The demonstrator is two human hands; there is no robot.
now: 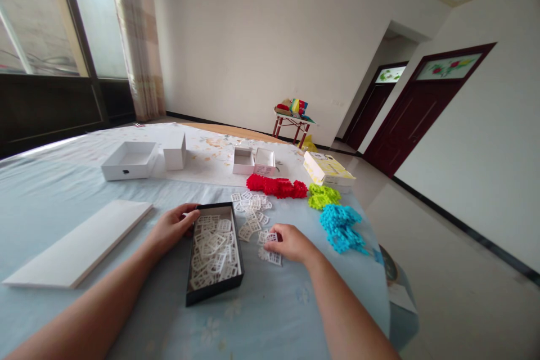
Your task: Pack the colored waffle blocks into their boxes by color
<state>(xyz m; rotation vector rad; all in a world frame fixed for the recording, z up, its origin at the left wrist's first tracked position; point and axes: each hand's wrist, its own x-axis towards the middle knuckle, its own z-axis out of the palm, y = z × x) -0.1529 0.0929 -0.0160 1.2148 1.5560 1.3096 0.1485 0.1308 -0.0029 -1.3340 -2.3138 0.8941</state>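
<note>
My left hand (175, 226) grips the upper left corner of a black-edged open box (190, 295), its thumb at the rim. Inside the box lies a jumble of small white plastic lattice pieces (213, 247), shaped like little window frames. More of these lattice pieces (252, 219) are scattered on the cloth to the right of the box. Among them, my right hand (291, 243) is closed, thumb and fingers pinching a white lattice piece (272, 238); the fingers partly hide it.
Behind are a red pile (276, 186), a green pile (324, 197) and a blue pile (342, 228) of plastic pieces. White boxes (129, 171), a small two-part box (253, 169) and a yellow-white box (329, 169) stand farther back. A flat white panel (80, 244) lies left.
</note>
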